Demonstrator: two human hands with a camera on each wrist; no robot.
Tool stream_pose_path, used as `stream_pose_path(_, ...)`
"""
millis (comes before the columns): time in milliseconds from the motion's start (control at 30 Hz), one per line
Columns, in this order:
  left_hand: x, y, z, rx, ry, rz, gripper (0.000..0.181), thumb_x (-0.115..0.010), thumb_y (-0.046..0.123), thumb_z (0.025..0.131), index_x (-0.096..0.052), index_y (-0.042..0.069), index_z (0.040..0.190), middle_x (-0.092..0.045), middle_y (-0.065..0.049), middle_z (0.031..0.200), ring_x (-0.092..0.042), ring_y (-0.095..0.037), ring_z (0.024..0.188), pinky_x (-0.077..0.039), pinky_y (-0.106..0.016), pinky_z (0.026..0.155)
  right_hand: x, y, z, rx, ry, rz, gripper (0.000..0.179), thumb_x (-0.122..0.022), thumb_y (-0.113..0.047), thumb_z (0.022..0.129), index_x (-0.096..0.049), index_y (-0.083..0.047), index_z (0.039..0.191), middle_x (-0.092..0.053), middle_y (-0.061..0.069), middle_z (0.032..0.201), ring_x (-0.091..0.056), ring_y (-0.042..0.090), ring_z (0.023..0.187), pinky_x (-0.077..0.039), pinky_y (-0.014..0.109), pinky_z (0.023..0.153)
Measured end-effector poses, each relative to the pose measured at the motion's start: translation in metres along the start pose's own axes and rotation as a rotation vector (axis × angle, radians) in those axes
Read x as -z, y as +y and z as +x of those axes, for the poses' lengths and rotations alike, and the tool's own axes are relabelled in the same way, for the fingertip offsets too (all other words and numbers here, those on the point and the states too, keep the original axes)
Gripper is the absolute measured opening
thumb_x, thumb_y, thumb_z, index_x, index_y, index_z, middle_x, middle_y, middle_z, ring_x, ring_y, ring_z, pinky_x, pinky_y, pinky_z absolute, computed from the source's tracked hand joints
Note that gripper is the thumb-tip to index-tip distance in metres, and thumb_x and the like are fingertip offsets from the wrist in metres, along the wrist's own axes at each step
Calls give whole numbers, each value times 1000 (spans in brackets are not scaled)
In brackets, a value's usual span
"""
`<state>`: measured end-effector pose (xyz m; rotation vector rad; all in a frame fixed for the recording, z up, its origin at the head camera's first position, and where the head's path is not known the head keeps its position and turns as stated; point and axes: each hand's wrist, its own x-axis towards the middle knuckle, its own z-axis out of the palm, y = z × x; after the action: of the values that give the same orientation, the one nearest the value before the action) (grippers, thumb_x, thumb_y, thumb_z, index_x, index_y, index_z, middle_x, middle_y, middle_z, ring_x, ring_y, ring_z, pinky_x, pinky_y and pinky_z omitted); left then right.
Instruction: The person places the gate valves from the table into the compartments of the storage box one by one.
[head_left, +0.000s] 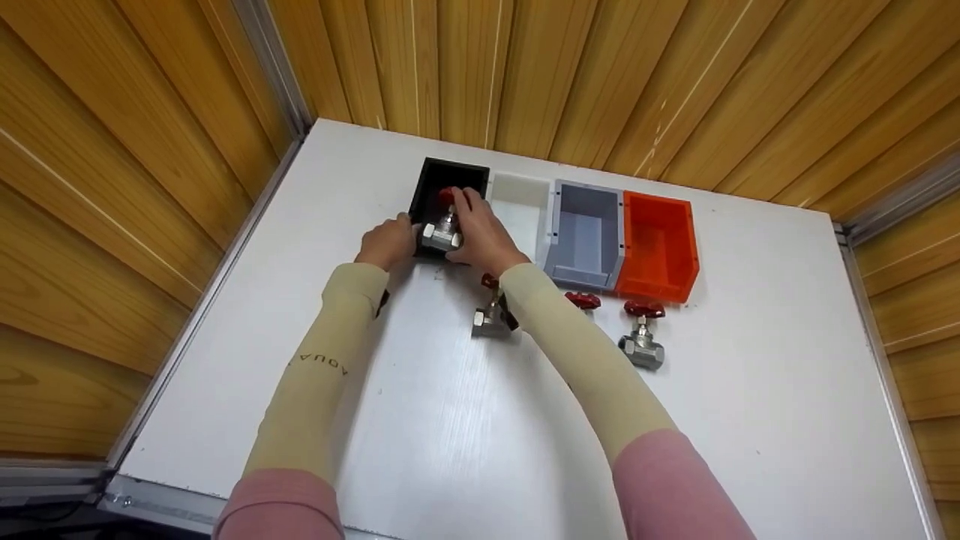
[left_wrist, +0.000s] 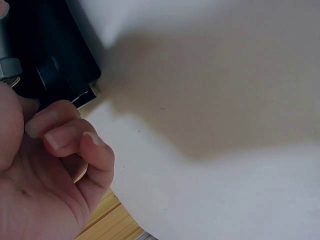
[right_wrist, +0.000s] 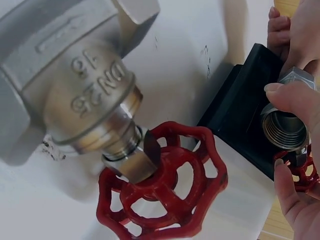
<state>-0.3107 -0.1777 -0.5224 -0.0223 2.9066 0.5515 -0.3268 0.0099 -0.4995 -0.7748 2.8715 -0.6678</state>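
Note:
My right hand (head_left: 484, 238) holds a metal gate valve (head_left: 441, 235) with a red handwheel inside the black bin (head_left: 459, 164). The thumb is on the valve body and the fingers are at the wheel. My left hand (head_left: 388, 242) pinches the black bin's left wall near its front, thumb on the inner side. In the left wrist view its other fingers (left_wrist: 95, 150) curl outside the bin corner. Another gate valve (head_left: 487, 324) stands on the table below the right wrist, partly hidden by it; the right wrist view shows its body (right_wrist: 85, 100) close up, marked DN25.
White (head_left: 517, 180), grey-blue (head_left: 589, 187) and orange (head_left: 660, 201) bins stand in a row right of the black one. Two more valves are on the table in front, one (head_left: 583, 300) mostly behind the right forearm, the other (head_left: 643, 349) fully visible. Wood-patterned walls surround the white table (head_left: 420, 420).

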Motion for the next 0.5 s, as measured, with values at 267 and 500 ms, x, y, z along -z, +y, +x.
stream_pose_path(267,-1,0,0,-5,-2,5,44,-33,32,105,-51,-5,120,-64,-29,112,-63,-45,103,-50,-56,86,0,3,4,-22,9,-10,109,-85,-27,72,-14,-13,154,-19,16,158,-26,31,145,-36,38,112)
stream_pose_path(500,0,0,1,-6,-22,14,44,-31,32,105,-50,-5,122,-65,-29,111,-65,-44,101,-52,-55,83,-2,2,8,-3,13,-44,108,-85,-26,72,-15,-9,154,-21,18,157,-26,31,145,-37,38,111)
